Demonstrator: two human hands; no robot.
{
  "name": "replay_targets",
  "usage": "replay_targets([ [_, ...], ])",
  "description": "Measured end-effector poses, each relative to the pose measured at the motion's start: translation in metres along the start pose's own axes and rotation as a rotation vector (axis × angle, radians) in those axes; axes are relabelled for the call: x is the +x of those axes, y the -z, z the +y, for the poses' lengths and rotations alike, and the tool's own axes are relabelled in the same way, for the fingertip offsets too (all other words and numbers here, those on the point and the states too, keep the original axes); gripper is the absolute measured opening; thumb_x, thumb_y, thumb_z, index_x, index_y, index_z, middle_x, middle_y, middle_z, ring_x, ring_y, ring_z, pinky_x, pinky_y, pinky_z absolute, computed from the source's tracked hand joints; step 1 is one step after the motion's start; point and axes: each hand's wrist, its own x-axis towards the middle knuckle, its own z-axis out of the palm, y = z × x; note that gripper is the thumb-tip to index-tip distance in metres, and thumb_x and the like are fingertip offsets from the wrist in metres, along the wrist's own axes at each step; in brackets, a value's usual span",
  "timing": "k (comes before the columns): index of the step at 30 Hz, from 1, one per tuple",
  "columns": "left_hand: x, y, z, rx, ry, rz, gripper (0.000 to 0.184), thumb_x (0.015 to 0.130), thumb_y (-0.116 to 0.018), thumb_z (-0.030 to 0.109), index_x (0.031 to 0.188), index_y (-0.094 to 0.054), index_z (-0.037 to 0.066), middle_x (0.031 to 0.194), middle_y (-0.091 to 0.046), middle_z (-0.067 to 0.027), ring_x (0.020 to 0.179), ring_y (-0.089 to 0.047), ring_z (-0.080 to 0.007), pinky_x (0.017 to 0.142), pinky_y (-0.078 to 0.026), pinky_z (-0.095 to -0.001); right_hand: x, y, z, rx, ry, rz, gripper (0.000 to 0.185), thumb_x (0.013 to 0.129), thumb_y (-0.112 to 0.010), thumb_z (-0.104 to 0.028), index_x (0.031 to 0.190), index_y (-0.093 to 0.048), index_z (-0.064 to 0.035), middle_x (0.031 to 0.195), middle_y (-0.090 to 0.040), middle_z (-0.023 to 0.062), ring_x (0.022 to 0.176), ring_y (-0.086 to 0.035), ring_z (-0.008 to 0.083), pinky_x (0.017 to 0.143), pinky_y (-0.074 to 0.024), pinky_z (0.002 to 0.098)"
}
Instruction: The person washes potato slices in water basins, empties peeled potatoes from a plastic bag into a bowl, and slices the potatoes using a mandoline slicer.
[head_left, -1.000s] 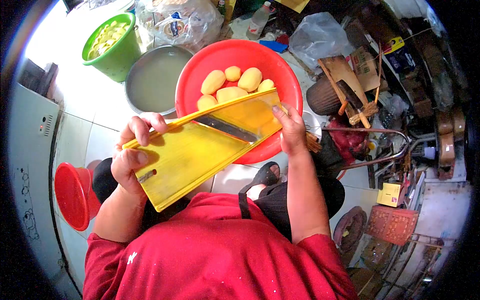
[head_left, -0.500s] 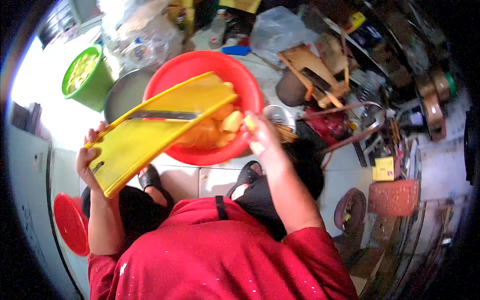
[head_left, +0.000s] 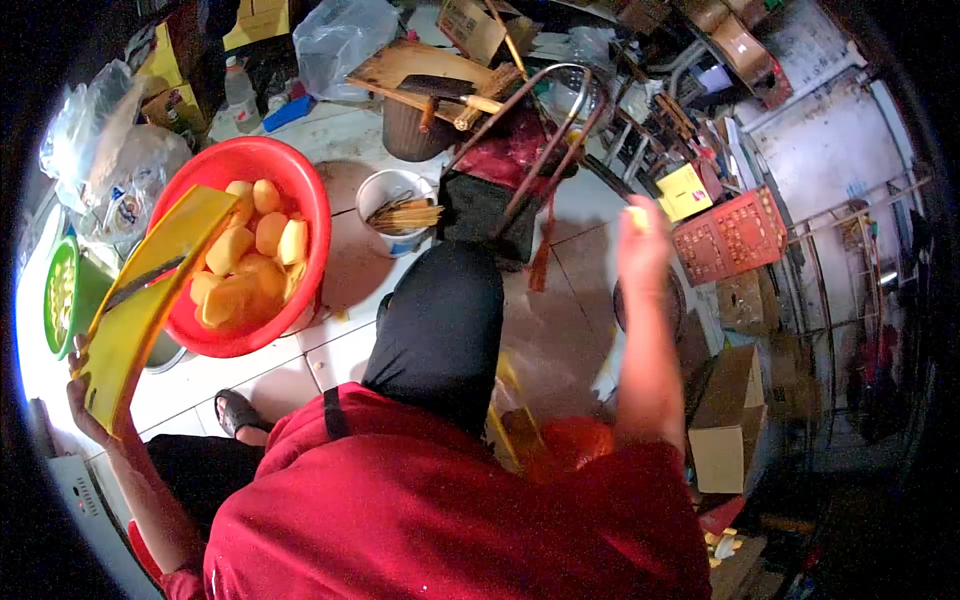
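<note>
My left hand (head_left: pixel 92 400) grips the lower end of a yellow mandoline slicer (head_left: pixel 150 310), its dark blade set slantwise across the middle. The slicer's far end leans over the red basin (head_left: pixel 318 235), which holds several peeled potatoes (head_left: pixel 230 247). Far out to the right, my right hand (head_left: pixel 645 240) is closed on a small yellow piece of potato (head_left: pixel 636 216); motion blurs its fingers. Behind that wrist, a dark round basket (head_left: pixel 676 300) is partly hidden.
A green bucket (head_left: pixel 88 290) of pale yellow pieces stands at the left. Right of the basin is a white pail (head_left: pixel 375 185) with thin sticks. Beyond it, a wooden board (head_left: pixel 400 68) and a knife (head_left: pixel 440 86) rest on a dark bin. An open cardboard box (head_left: pixel 722 425) sits lower right.
My right hand has swung from the basin's edge far to the right with the small piece. The view has turned right; the slicer stays in my left hand, now tilted more steeply.
</note>
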Motion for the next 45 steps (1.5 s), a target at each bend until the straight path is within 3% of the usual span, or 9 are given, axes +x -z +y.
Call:
replay_targets([
  [3,0.004,-0.014,0.015,0.105,-0.031,0.038,0.045,0.085,-0.046,0.009,0.128,-0.048,-0.003,0.141,-0.041,-0.0211,0.133,-0.034,-0.0388,0.112,-0.025,-0.0563,0.003,0.071,0.067,-0.763,-0.469,-0.052,0.058,0.083,-0.066,-0.036,0.129,-0.049,-0.0055,0.12,-0.057,0.0246,0.104,-0.057,0.0427,0.089,-0.0461,0.0485],
  [8,0.004,-0.053,0.028,0.208,-0.156,0.209,0.049,0.088,-0.044,0.007,0.135,-0.04,-0.004,0.145,-0.036,-0.0219,0.135,-0.031,-0.0389,0.114,-0.023,-0.0546,-0.013,0.067,0.058,-0.317,-0.636,-0.067,0.049,0.085,-0.066,-0.03,0.124,-0.052,-0.0047,0.114,-0.062,0.0218,0.104,-0.061,0.0359,0.09,-0.0461,0.0439],
  [12,0.006,-0.093,0.038,0.088,0.023,-0.405,0.05,0.092,-0.044,0.01,0.138,-0.033,-0.007,0.144,-0.037,-0.0235,0.133,-0.037,-0.0331,0.114,-0.026,-0.0455,-0.016,0.001,0.012,0.074,-0.448,-0.25,0.043,0.083,-0.072,-0.025,0.118,-0.057,-0.0047,0.099,-0.065,0.0136,0.087,-0.063,0.021,0.08,-0.0506,0.0337],
  [15,0.008,-0.109,0.05,0.145,-0.355,0.183,0.058,0.087,-0.045,0.013,0.14,-0.033,-0.006,0.15,-0.028,-0.0219,0.14,-0.023,-0.0355,0.116,-0.016,-0.051,0.001,-0.048,-0.06,0.261,-0.271,-0.412,0.037,0.083,-0.07,-0.018,0.116,-0.061,-0.0034,0.099,-0.068,0.0125,0.088,-0.065,0.0189,0.082,-0.0514,0.0305],
  [18,0.007,-0.124,0.055,0.135,-0.107,-0.464,0.038,0.09,-0.046,0.017,0.116,-0.059,-0.008,0.13,-0.052,-0.0261,0.13,-0.041,-0.0378,0.112,-0.029,-0.0519,0.013,-0.088,-0.15,0.482,-0.125,-0.667,0.035,0.083,-0.066,-0.014,0.114,-0.061,-0.0009,0.104,-0.067,0.0158,0.088,-0.066,0.0199,0.08,-0.0527,0.0319],
  [22,0.009,-0.127,0.04,0.125,-0.252,-0.185,0.019,0.088,-0.05,0.01,0.089,-0.064,-0.002,0.11,-0.064,-0.021,0.117,-0.054,-0.0381,0.103,-0.042,-0.0528,0.001,-0.142,-0.241,0.656,0.107,-0.98,0.03,0.081,-0.066,-0.013,0.108,-0.062,0.0009,0.093,-0.066,0.0137,0.081,-0.065,0.0197,0.076,-0.0526,0.0319],
  [29,0.028,-0.118,-0.001,0.12,-0.22,0.3,0.022,0.075,-0.047,0.007,0.095,-0.054,0.0,0.103,-0.062,-0.0168,0.101,-0.059,-0.0292,0.094,-0.047,-0.0435,-0.055,-0.206,-0.349,0.546,0.346,-1.402,0.031,0.08,-0.068,-0.019,0.105,-0.064,-0.0015,0.089,-0.066,0.0167,0.078,-0.066,0.0267,0.074,-0.0532,0.0362],
  [33,0.043,-0.09,-0.016,-0.034,-0.063,0.023,0.023,0.074,-0.049,0.007,0.096,-0.055,0.003,0.107,-0.062,-0.0195,0.101,-0.056,-0.0324,0.096,-0.043,-0.0446,-0.065,-0.211,-0.367,0.526,0.515,-1.523,0.035,0.08,-0.067,-0.023,0.107,-0.064,-0.0004,0.095,-0.066,0.0221,0.089,-0.066,0.0322,0.08,-0.0521,0.04],
  [45,0.069,-0.086,-0.033,0.088,-0.037,0.211,0.012,0.071,-0.05,0.009,0.08,-0.057,0.007,0.096,-0.062,-0.0155,0.096,-0.058,-0.0284,0.094,-0.046,-0.0427,-0.071,-0.249,-0.366,0.545,0.388,-1.424,0.035,0.078,-0.071,-0.021,0.105,-0.062,-0.0012,0.1,-0.062,0.0212,0.094,-0.061,0.0376,0.084,-0.0493,0.0421],
])
